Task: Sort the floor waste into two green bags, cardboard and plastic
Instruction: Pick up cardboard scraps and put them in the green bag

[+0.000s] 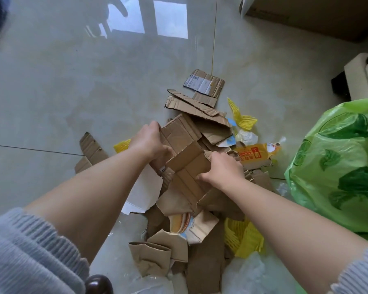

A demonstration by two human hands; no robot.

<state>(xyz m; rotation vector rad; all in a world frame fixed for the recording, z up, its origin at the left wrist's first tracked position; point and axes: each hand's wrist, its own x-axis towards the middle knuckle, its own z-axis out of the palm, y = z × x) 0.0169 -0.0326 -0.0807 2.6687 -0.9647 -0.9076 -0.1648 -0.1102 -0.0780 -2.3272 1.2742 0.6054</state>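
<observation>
A heap of torn brown cardboard lies on the shiny floor in the middle of the head view. On top of it is a large folded cardboard sheet [185, 153]. My left hand [150, 142] grips its left edge and my right hand [221, 168] grips its right edge. Yellow plastic wrappers [241, 118] and clear plastic film [249, 274] are mixed among the pieces. One green bag [336, 166] with a leaf print stands open at the right, close to my right arm. I see no second green bag.
A labelled cardboard scrap [204, 82] lies apart at the far end of the heap. A big cardboard box [310, 15] stands at the top right, a cream seat [361, 77] at the right edge. A dark round knob [98, 283] shows at the bottom.
</observation>
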